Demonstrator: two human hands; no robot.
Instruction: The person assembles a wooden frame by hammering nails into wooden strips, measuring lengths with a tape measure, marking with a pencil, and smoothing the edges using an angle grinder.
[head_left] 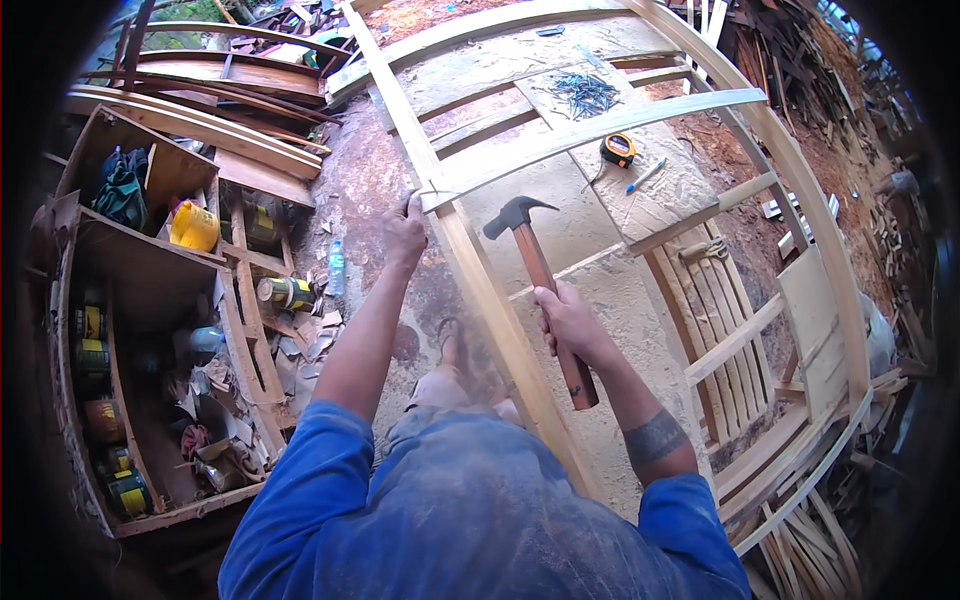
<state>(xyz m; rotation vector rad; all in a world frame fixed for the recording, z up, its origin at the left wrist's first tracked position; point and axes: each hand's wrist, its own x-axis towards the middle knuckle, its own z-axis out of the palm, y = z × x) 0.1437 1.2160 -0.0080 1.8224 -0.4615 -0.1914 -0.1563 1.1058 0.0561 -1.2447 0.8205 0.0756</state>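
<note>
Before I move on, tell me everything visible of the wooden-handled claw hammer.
The claw hammer with dark metal head and reddish-brown wooden handle is gripped around mid-handle by the bare right hand. Its blunt face points left, its curved claw right. The handle slants down rightward, its butt showing below the hand. It appears right of a long pale wooden beam; only the hand visibly touches it.

R hand (pixel 572 325) w/ hammer (pixel 533 255); L hand (pixel 404 236) @ wood strip (pixel 610 127) end, atop frame (pixel 483 276).
</note>
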